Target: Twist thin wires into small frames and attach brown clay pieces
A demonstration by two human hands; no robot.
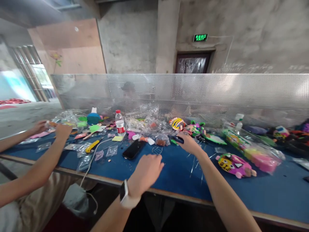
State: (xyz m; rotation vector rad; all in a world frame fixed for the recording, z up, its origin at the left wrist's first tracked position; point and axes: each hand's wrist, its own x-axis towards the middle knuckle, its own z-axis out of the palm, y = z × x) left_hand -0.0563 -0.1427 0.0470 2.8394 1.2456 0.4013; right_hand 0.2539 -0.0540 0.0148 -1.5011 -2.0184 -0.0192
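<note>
On the counter (173,175), a clear package (281,156) holds pink and yellow pieces (263,160). The right hand (190,144) is clamped on a dark object (177,139), which juts out to its left. Whether the left hand (146,170), near the phone (133,149), grips anything cannot be told.

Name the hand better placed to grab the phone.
Probably the left hand: it is nearer the phone and shows nothing held, while the right hand seems to hold a dark object.

The grey wall (260,35) has a lit exit sign (200,37) above its door (193,64).
</note>
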